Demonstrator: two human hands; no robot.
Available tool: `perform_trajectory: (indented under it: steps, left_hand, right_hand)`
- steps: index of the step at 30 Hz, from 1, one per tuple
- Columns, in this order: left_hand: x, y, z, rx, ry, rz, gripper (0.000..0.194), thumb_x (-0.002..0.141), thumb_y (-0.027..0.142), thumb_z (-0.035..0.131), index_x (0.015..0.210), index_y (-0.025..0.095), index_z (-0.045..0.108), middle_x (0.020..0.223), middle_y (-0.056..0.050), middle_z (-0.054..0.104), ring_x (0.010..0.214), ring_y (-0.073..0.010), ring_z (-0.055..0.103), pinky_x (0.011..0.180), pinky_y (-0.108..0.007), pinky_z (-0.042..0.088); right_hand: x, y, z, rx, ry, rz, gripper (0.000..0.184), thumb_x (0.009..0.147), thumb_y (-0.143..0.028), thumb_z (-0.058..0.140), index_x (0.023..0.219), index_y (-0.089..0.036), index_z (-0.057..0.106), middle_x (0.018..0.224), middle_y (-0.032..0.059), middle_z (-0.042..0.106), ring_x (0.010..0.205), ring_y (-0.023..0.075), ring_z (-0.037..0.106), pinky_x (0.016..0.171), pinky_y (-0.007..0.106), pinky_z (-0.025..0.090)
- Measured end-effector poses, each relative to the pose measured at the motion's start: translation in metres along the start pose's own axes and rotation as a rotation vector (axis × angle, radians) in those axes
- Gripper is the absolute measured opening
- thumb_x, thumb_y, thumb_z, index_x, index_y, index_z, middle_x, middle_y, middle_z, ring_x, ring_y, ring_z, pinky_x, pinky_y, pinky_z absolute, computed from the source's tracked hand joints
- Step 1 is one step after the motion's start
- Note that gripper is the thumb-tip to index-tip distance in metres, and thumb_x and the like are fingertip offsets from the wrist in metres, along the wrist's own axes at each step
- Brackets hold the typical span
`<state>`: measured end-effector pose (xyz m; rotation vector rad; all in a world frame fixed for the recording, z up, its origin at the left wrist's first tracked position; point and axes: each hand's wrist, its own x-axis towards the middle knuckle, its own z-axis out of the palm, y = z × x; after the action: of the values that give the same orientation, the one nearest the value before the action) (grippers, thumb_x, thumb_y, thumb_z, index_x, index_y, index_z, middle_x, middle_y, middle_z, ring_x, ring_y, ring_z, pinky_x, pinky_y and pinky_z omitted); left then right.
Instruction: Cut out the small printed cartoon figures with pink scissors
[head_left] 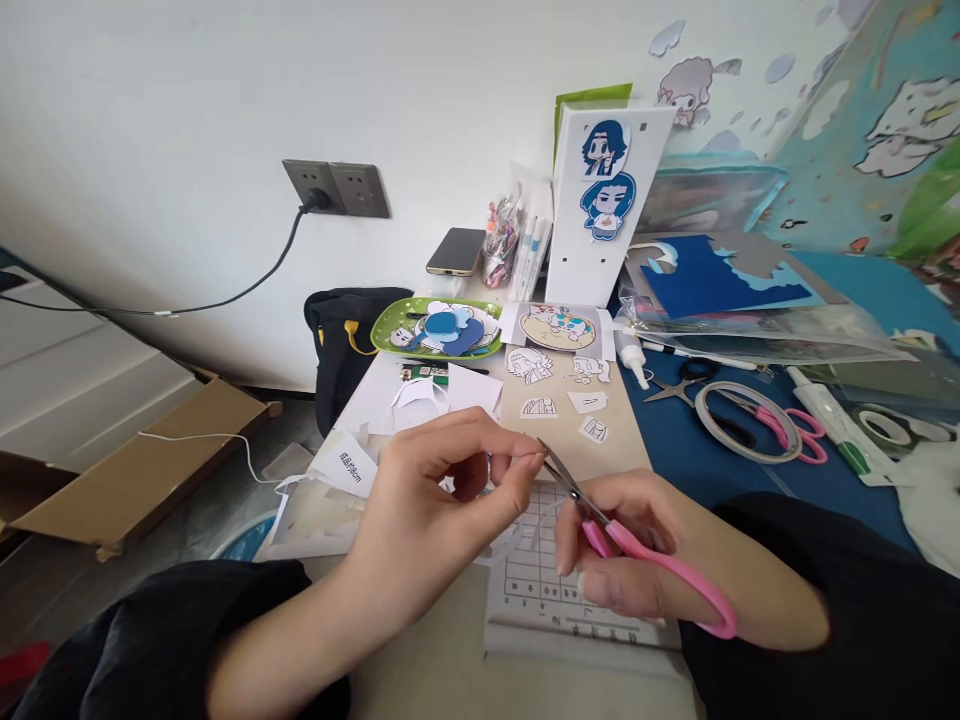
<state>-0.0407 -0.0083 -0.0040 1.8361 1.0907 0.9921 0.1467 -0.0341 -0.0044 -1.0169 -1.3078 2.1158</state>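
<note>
My right hand (652,510) is closed around a pair of scissors (667,565) with pink handles, their metal blades pointing up and to the left. Thumb and forefinger of my left hand (427,500) are pinched together right by the blade tips. Whatever lies in that pinch is too small or hidden to make out. Under both hands is a white pad printed with a grid (532,590). Just beyond them, small line-drawn paper pieces (540,407) lie on the beige tabletop, and white paper scraps (345,465) are heaped to the left.
A green tray (381,330) holds blue cutouts. Behind it are a phone (455,251) and a white holder (589,270) with character stickers. On the blue mat at right lie black-handled scissors (679,390), a tape roll (705,415), other pink scissors (810,435) and a glue tube (832,420).
</note>
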Motion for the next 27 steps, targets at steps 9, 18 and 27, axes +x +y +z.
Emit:
perform_trajectory:
  steps: [9, 18, 27]
  left_hand:
    - [-0.001, 0.0, 0.002, -0.029, 0.002, -0.095, 0.011, 0.078, 0.024, 0.061, 0.069, 0.019, 0.066, 0.057, 0.002, 0.055, 0.053, -0.0103, 0.044, 0.045, -0.021, 0.033]
    - [-0.001, 0.001, 0.005, -0.093, 0.038, -0.181, 0.011, 0.075, 0.023, 0.062, 0.065, 0.017, 0.063, 0.055, 0.002, 0.054, 0.052, -0.01, 0.041, 0.046, -0.022, 0.032]
    - [0.002, -0.003, 0.004, -0.25, 0.003, -0.265, 0.011, 0.074, 0.024, 0.064, 0.065, 0.018, 0.064, 0.056, 0.003, 0.053, 0.051, -0.009, 0.041, 0.044, -0.02, 0.033]
  right_hand:
    - [-0.001, 0.0, 0.006, -0.263, 0.124, 0.068, 0.017, 0.07, -0.02, 0.069, 0.077, -0.015, 0.055, 0.065, -0.0038, 0.048, 0.057, 0.0087, 0.042, 0.053, 0.02, 0.034]
    - [0.0, 0.0, 0.012, -0.379, 0.171, 0.053, 0.015, 0.073, -0.022, 0.065, 0.075, -0.016, 0.052, 0.059, -0.005, 0.044, 0.056, 0.0098, 0.041, 0.055, 0.023, 0.035]
    - [0.0, 0.001, 0.006, -0.11, 0.032, 0.005, 0.02, 0.072, -0.027, 0.068, 0.074, -0.013, 0.053, 0.06, -0.0041, 0.045, 0.053, 0.0072, 0.038, 0.049, 0.02, 0.031]
